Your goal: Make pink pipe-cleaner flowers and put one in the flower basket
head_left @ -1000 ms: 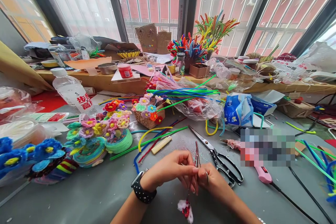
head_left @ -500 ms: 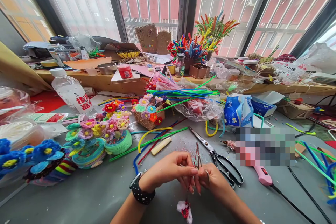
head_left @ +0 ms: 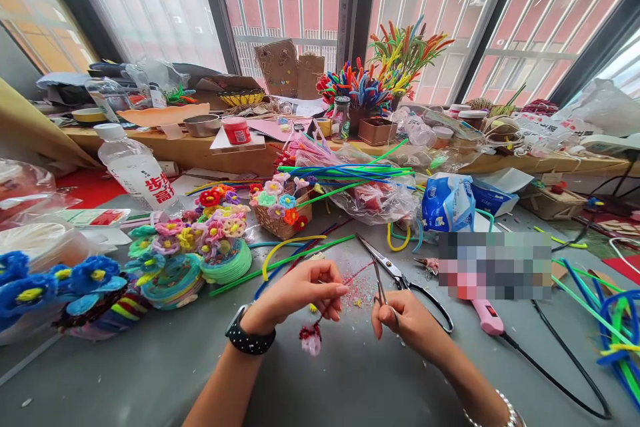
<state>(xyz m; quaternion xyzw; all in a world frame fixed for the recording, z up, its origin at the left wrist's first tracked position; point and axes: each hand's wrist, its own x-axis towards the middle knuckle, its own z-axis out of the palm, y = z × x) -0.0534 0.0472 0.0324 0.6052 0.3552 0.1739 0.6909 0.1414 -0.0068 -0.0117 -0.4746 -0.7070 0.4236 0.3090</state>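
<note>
My left hand (head_left: pixel 305 290), with a black watch on its wrist, pinches a thin red pipe-cleaner stem. From that stem a small red and white fuzzy piece (head_left: pixel 311 338) hangs just above the grey table (head_left: pixel 150 373). My right hand (head_left: pixel 405 320) sits a little to the right and grips a thin dark wire piece (head_left: pixel 379 283) that stands upright between its fingers. Black-handled scissors (head_left: pixel 400 275) lie open just beyond my right hand.
Pipe-cleaner flower pots (head_left: pixel 215 247) and blue flowers (head_left: pixel 75 280) stand at the left. A small flower basket (head_left: pixel 281 210), a bag of pipe cleaners (head_left: pixel 360 190), a water bottle (head_left: pixel 137 170) and a tissue pack (head_left: pixel 447 203) lie behind. A pink glue gun (head_left: pixel 483 313) with its cord lies at the right.
My hands were together at one spot; now they are apart. My left hand moved left with the stem, and the fuzzy piece swung up and left.
</note>
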